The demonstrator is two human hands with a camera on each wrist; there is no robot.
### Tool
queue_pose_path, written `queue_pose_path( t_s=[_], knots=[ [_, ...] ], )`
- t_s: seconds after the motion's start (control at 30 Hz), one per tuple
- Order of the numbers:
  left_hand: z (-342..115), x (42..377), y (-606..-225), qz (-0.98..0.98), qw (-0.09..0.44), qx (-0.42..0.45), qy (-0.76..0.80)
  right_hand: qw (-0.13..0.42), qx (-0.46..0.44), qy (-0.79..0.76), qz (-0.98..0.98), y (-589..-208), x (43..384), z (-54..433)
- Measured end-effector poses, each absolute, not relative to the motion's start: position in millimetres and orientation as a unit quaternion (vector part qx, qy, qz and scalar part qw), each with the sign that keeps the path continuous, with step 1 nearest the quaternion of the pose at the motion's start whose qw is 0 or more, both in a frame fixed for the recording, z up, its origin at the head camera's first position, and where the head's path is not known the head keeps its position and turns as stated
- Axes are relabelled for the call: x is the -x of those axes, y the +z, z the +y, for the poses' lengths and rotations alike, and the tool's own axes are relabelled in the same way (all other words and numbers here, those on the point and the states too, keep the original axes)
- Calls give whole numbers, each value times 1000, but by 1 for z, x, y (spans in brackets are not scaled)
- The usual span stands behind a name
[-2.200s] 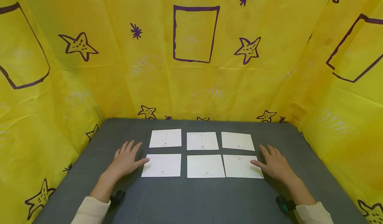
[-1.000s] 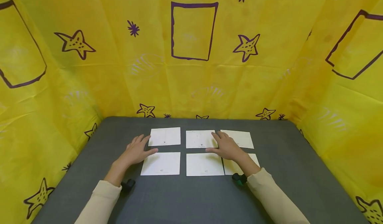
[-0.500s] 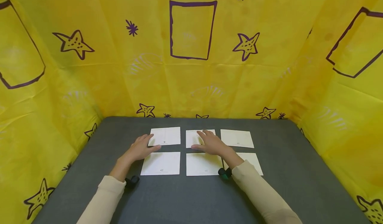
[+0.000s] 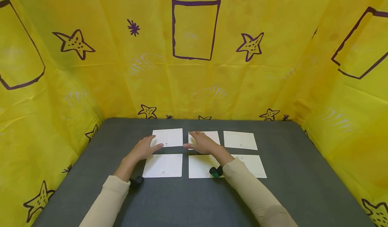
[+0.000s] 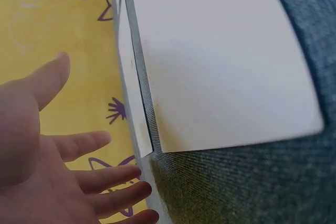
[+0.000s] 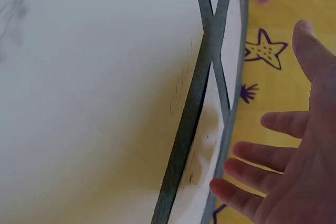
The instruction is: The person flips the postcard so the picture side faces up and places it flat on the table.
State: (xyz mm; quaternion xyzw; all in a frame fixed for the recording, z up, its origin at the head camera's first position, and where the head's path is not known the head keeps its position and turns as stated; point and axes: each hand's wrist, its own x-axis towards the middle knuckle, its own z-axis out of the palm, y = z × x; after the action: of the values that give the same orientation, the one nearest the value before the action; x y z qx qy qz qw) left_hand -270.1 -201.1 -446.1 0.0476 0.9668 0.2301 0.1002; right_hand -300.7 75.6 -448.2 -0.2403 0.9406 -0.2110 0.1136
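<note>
Several white cards lie in two rows on a dark grey table. My left hand (image 4: 144, 148) reaches over the left edge of the back-left card (image 4: 170, 137), fingers extended and thumb spread. Just below it lies the front-left card (image 4: 163, 166). Over the back-middle card (image 4: 213, 136) hovers my right hand (image 4: 201, 143), its thumb pointing left past the card's edge. The right forearm crosses above the front-middle card (image 4: 198, 166). In both wrist views the fingers are spread and hold nothing. Each wrist wears a small black device.
The back-right card (image 4: 240, 140) and front-right card (image 4: 254, 166) lie to the right. Beyond the grey table (image 4: 169, 203) hangs a yellow cloth (image 4: 272, 85) printed with purple starfish, and it encloses both sides too.
My right hand has swept left from beside the right-hand cards to the back-middle card. The left hand has shifted slightly right and forward, over the back-left card's edge. The cards stay put.
</note>
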Motion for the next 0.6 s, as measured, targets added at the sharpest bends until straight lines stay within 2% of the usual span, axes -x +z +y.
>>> queue_pose_path(
  t_s=[0.33, 0.6],
  knots=[
    [-200, 276, -449, 967, 114, -22, 228, 102, 243, -221, 939, -454, 307, 51],
    [-201, 279, -450, 967, 98, -21, 234, 78, 237, -226, 942, -457, 311, 36]
  ],
)
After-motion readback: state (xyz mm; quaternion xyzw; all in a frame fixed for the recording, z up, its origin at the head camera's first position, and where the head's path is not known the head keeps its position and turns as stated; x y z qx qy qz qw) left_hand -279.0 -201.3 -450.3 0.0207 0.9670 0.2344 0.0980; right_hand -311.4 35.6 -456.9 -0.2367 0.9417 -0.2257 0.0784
